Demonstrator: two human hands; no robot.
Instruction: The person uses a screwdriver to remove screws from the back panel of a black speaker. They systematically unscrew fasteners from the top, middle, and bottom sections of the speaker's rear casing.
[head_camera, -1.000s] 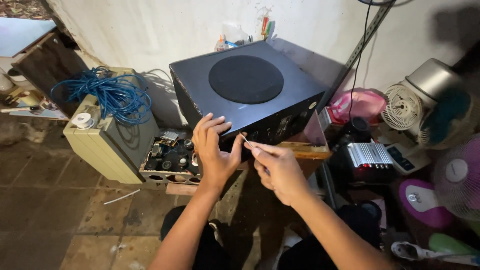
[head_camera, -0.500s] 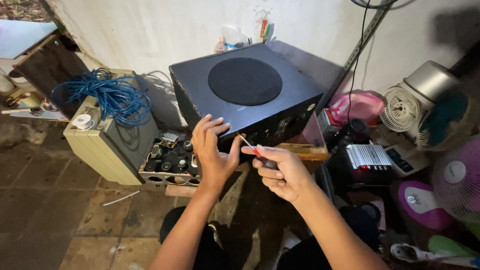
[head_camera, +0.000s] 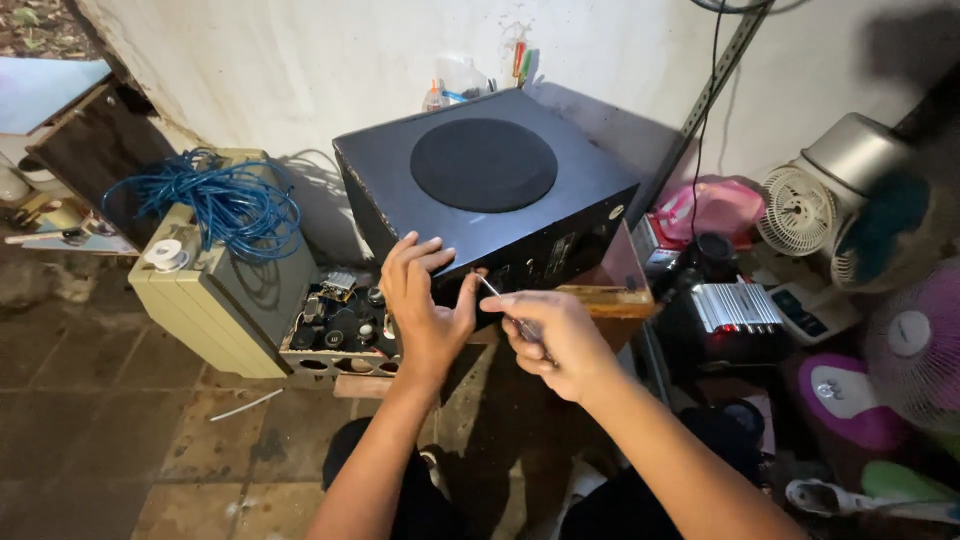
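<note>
A: Head view, looking down. What is centre frame?

B: Large black box-shaped speaker cabinet (head_camera: 490, 200) with a round dark grille on its upper face, tilted, standing mid-scene against the pale wall (head_camera: 300, 60). Its near edge rests by a wooden plank (head_camera: 610, 298).

A: Left hand?

B: Left hand (head_camera: 425, 310) is spread, fingers apart, pressed flat on the cabinet's near lower face, thumb out to the right. Holds nothing, just braces.

A: Right hand?

B: Right hand (head_camera: 555, 340) is closed around a thin metal screwdriver (head_camera: 500, 300); the handle is buried in the fist, so its colour is not clear. The shaft runs up and left, tip at the cabinet's near face just beside the left thumb; whether it sits in a screw I cannot tell.

A: Surroundings, left side?

B: Beige boxy casing (head_camera: 215, 310) with a coil of blue cable (head_camera: 215, 200) and a small white roll of tape (head_camera: 165, 255) on top. Between it and the left hand, an open circuit board with black capacitors (head_camera: 335, 325).

A: Right side?

B: Silver finned amplifier (head_camera: 735, 305), pink plastic bag (head_camera: 715, 210), white round fan (head_camera: 800, 210) farther off. Worn tiled floor (head_camera: 120, 440) nearest.
</note>
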